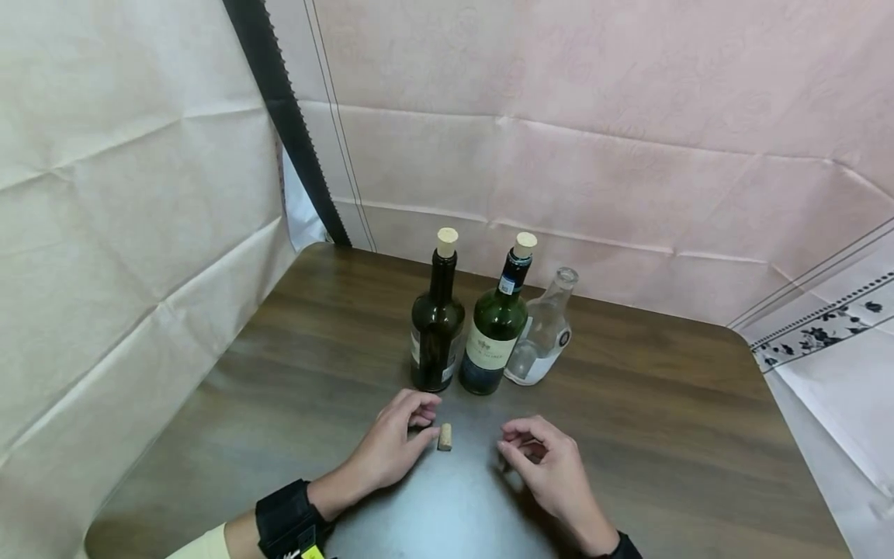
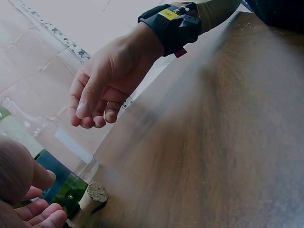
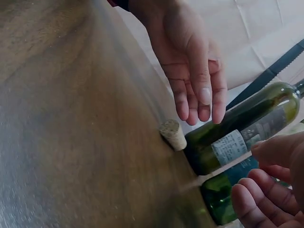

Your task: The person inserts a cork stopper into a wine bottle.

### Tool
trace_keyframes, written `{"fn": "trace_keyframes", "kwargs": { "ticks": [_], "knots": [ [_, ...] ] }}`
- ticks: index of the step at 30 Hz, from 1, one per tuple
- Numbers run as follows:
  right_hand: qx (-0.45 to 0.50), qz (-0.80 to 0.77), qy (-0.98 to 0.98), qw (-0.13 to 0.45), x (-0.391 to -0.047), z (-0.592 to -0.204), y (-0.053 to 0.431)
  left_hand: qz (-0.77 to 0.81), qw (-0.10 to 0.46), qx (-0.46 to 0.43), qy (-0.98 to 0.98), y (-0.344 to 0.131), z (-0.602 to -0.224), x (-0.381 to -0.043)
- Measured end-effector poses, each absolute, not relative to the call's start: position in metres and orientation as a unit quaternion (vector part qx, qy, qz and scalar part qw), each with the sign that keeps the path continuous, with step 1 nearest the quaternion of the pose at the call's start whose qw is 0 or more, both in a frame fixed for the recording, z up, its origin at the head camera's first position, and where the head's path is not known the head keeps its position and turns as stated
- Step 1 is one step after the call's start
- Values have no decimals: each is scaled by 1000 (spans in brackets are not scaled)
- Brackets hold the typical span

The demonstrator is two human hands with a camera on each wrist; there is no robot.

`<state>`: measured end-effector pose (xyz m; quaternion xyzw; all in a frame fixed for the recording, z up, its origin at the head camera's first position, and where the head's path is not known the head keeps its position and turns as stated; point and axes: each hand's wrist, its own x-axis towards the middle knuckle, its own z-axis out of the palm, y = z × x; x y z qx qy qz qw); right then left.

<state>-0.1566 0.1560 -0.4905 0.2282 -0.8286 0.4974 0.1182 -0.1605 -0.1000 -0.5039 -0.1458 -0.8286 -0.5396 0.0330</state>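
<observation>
A small cork (image 1: 445,437) stands on end on the wooden table; the right wrist view also shows this cork (image 3: 174,135). My left hand (image 1: 388,444) is beside it, thumb tip close to the cork's left side and fingers loosely bent. To the right of the cork, my right hand (image 1: 549,464) hovers over the table, fingers loosely curled with nothing between them. Behind the hands stand a dark wine bottle (image 1: 436,322) and a green wine bottle (image 1: 493,330). Pale stoppers top both: one stopper (image 1: 447,241) on the dark bottle, another stopper (image 1: 524,244) on the green.
A clear glass bottle (image 1: 543,335) with an uncovered mouth stands at the right of the green one. The brown table (image 1: 663,388) extends to both sides. Pale cloth (image 1: 594,132) hangs behind its far edge, and another cloth wall (image 1: 140,233) rises at left.
</observation>
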Motion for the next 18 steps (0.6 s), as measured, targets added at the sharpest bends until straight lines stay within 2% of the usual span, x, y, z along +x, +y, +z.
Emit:
{"fn": "trace_keyframes", "kwargs": {
  "ticks": [3,13,18],
  "knots": [
    [246,500,-825,97,-162,-501,154,-542,33,-143,-827,-102,-505,-159],
    [279,477,-832,-44,-180,-503,122,-552,23,-138,-822,-107,-507,-155],
    [296,442,-844,-63,-187,-501,107,-547,18,-139,-825,-110,-507,-155]
  ]
}}
